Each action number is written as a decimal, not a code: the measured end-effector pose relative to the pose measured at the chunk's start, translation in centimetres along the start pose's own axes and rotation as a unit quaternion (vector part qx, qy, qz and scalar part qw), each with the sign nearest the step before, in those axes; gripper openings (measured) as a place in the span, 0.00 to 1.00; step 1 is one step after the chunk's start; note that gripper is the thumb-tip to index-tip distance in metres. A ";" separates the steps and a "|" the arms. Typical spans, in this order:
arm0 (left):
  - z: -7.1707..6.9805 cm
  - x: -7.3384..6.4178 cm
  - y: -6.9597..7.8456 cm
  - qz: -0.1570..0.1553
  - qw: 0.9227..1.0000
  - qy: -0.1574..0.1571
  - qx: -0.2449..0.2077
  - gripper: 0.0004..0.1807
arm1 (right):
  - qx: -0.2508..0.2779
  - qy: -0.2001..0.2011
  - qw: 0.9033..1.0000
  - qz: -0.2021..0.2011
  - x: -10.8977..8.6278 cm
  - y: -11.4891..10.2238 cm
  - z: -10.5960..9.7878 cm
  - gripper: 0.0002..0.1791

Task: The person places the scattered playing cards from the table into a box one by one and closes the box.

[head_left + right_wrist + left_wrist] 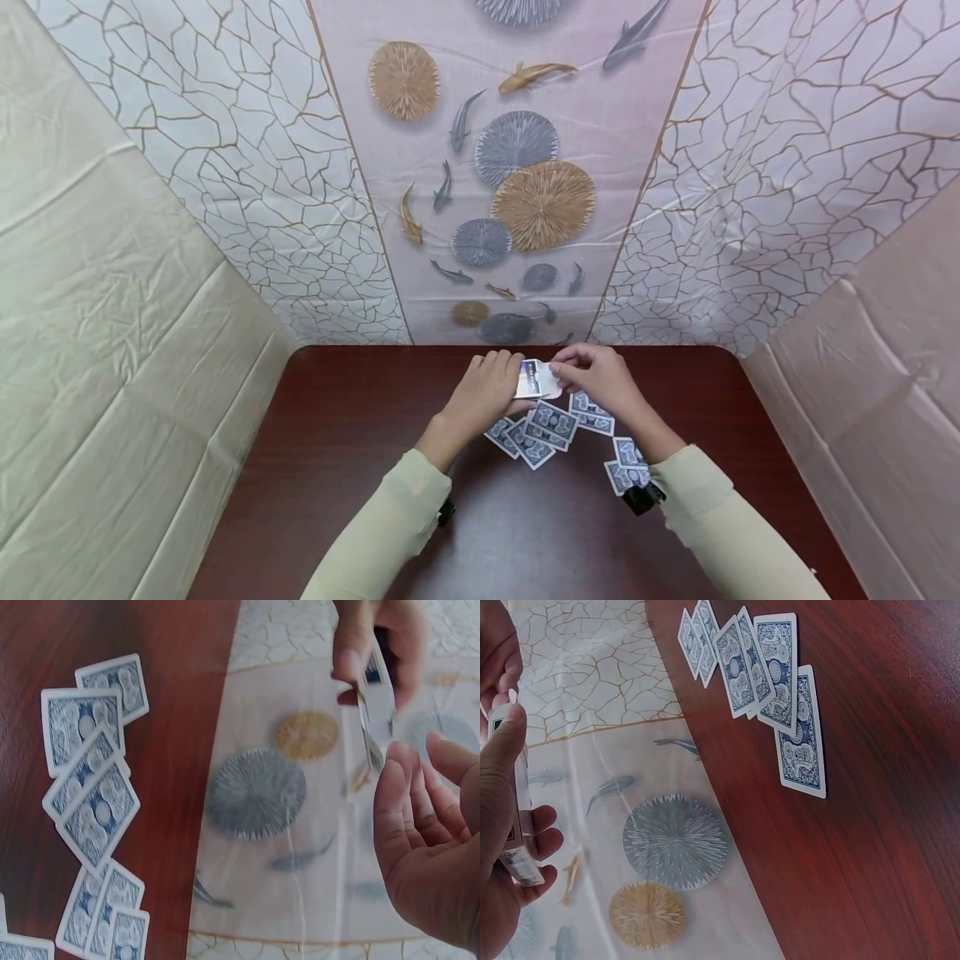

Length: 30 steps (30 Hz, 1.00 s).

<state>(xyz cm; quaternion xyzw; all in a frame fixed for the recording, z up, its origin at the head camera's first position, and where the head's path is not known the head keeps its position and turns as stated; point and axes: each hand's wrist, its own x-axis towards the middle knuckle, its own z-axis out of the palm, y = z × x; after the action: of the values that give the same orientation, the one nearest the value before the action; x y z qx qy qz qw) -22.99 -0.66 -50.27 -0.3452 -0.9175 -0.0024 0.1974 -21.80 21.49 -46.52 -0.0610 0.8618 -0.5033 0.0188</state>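
Note:
My left hand (486,387) grips a small white playing card box (528,380), thumb on one side and fingers on the other, above the far part of the table. The box's end flap (551,383) stands out toward my right hand (600,379). In the right wrist view, my right fingertips (399,754) are right at the flap's edge, with the thumb apart from them. Several blue-backed playing cards (553,423) lie face down below the hands, overlapping in a loose row. The left wrist view shows the box (523,868) from its narrow side.
More face-down cards (628,452) lie by my right forearm. The dark red wooden table (337,467) meets a patterned cloth backdrop (517,275) at its far edge. Pale cloth walls (112,375) rise on both sides. Black wrist straps (643,498) show near the sleeves.

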 end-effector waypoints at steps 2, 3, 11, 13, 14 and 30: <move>-0.1 0.0 -0.1 -0.002 1.000 -0.002 -0.003 0.44 | -0.011 0.001 1.000 -0.006 -0.2 0.3 -0.8 0.12; -0.1 -0.1 -0.1 -0.003 1.000 -0.004 -0.001 0.44 | -0.018 0.001 1.000 -0.009 -0.2 0.5 -1.2 0.13; -0.3 -0.1 -0.4 0.000 1.000 -0.020 -0.004 0.44 | -0.127 -0.001 0.991 -0.031 -1.0 3.5 -4.4 0.11; -0.3 -0.1 -0.5 0.003 1.000 -0.016 -0.007 0.43 | -0.150 -0.004 0.988 -0.033 -1.2 4.3 -4.9 0.11; -0.3 -0.1 -0.5 0.005 1.000 -0.015 -0.007 0.42 | -0.160 -0.007 0.986 -0.034 -1.3 4.8 -5.1 0.11; -0.3 -0.3 -1.1 0.008 0.999 -0.050 0.008 0.43 | -0.277 -0.075 0.957 -0.039 -2.8 11.5 -7.0 0.24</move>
<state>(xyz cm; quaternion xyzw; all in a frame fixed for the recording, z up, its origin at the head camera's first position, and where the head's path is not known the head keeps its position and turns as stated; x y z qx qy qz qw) -23.38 -1.69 -49.95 -0.3511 -0.9232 0.0236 0.1543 -20.71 33.49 -53.17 -0.1348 0.9605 -0.2391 0.0457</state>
